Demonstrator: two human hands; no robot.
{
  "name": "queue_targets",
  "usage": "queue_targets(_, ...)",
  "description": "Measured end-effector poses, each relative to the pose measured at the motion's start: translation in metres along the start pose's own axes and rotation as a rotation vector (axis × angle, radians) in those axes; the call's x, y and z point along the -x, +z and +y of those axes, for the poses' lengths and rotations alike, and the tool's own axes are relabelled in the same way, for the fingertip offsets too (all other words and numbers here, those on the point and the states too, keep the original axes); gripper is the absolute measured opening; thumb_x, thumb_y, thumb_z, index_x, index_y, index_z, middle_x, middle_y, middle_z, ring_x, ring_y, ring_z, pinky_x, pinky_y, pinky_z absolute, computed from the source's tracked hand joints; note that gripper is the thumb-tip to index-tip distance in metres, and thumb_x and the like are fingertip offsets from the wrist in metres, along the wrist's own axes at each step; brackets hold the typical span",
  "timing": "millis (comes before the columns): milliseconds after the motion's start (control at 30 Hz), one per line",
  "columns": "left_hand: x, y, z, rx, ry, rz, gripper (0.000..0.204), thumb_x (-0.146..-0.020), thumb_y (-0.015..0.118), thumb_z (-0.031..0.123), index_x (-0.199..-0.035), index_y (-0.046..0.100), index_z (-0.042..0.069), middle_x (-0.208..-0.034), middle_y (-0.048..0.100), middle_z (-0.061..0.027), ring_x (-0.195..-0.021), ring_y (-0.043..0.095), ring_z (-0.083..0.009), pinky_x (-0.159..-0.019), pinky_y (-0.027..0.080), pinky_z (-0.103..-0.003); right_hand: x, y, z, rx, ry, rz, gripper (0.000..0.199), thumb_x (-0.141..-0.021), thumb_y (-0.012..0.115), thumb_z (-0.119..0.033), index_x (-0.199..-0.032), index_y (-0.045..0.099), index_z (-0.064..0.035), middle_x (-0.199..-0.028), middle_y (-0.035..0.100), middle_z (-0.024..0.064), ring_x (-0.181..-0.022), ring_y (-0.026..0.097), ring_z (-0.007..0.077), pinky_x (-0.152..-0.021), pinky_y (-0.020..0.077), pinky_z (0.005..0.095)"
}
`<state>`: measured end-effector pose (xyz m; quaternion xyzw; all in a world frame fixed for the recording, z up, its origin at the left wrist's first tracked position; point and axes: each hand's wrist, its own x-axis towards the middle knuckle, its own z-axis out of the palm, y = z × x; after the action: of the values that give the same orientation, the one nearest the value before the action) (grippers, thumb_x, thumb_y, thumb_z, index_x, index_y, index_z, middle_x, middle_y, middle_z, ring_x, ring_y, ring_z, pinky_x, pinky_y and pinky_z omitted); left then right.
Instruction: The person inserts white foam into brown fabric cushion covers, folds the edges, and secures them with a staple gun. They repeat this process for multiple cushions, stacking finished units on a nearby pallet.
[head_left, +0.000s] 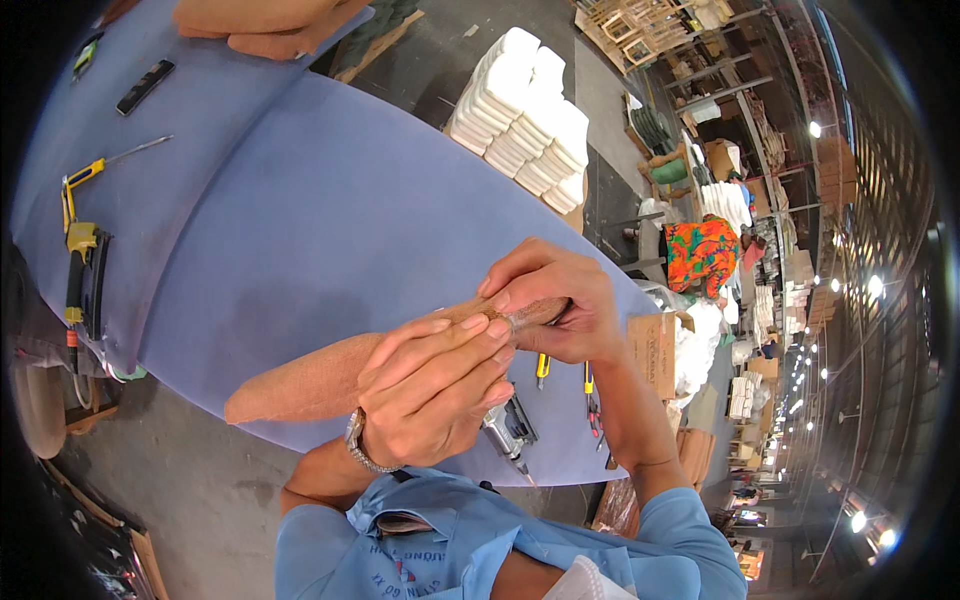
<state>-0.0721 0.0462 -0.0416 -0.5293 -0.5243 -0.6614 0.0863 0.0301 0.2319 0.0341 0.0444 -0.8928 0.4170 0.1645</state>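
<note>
A long brown fabric-covered pad is held up over the blue table, tilted so that it looks narrow. My left hand, with a metal-band watch at its wrist, lies over the pad's middle, fingers pressed on its cloth. At the far right end my right hand pinches the pad's edge between thumb and fingers. Both sets of fingertips meet near one spot there; what lies under them is hidden. Just below my hands rests a silver and black air tool, partly covered by my left hand.
On the blue table lie a yellow-black staple gun, a yellow-handled tool, a black slim case and yellow-handled tools near my right forearm. Brown pads sit top left. White foam stacks stand beyond; a person bends farther off.
</note>
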Motion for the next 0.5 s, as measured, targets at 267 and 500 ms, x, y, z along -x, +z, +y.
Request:
queue_targets(267,0.006,0.001,0.002,0.009,0.016,0.021,0.022,-0.084,0.084,0.018,-0.102,0.08,0.007,-0.111,0.079,-0.008,-0.108,0.073,-0.0209,-0.092,0.054,-0.035,0.005,0.004,0.001,-0.023,-0.049,0.051,0.028,-0.072,0.094,-0.016,-0.095,0.077,-0.0119,-0.105,0.074,0.009,-0.091,0.072,0.0212,-0.075,0.0582,0.0321)
queue_targets(500,0.011,-0.002,0.008,0.004,0.025,0.062,0.022,-0.084,0.084,0.02,-0.101,0.08,0.008,-0.111,0.079,-0.007,-0.102,0.073,-0.0193,-0.088,0.053,-0.033,0.001,0.006,-0.005,0.041,-0.128,0.012,0.029,-0.074,0.093,-0.018,-0.095,0.075,-0.0121,-0.104,0.074,0.0096,-0.088,0.072,0.022,-0.073,0.0584,0.0315)
